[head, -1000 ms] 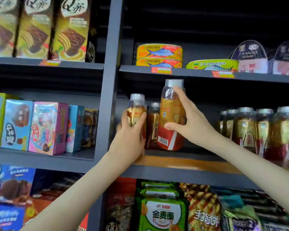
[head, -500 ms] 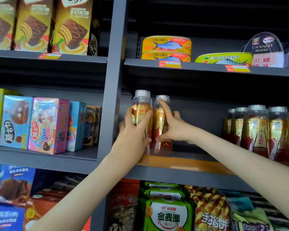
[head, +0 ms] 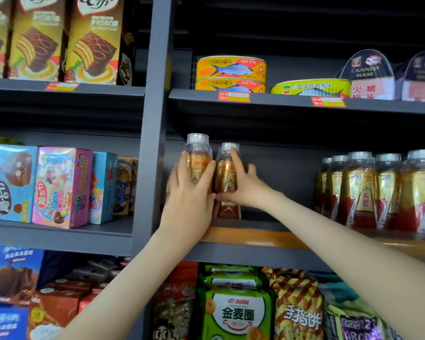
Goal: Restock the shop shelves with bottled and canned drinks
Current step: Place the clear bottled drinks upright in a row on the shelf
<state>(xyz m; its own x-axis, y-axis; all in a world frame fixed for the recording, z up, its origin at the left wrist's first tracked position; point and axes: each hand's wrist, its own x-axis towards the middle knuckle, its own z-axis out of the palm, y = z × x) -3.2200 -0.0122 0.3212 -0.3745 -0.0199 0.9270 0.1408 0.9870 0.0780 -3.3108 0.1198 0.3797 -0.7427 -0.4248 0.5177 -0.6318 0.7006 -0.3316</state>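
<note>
Left hand [head: 189, 195]: I have it wrapped round the left bottle from the front, with the thumb spread to the right of the body and the fingers up its left side.
Left bottle [head: 198, 160]: amber drink, clear shoulder, pale cap. It is upright, just beside the grey upright post [head: 155, 123]. My hand hides the base, so I cannot tell whether it stands on the shelf.
Right hand [head: 247, 190]: gripping the right bottle. The forefinger [head: 234, 158] is stretched straight up the neck to the cap, the thumb lies low across the label, and the other fingers curl round the far side.
Right bottle [head: 227, 182]: same product, upright, base on the drinks shelf, just beside the left bottle.
Drinks shelf [head: 260, 238]: grey with an orange strip along the front lip; middle tier, right bay.
Row of bottles [head: 378, 190]: same drink, standing at the right end of that shelf, well apart from my pair.
Shelf above: two stacked yellow fish tins [head: 231, 72], a green tin [head: 309, 87], canned ham [head: 368, 74].
Shelf below: snack bags [head: 236, 312].
Left bay: chocolate cake boxes [head: 93, 42] on the top tier, coloured snack boxes [head: 59, 187] on the middle tier.
</note>
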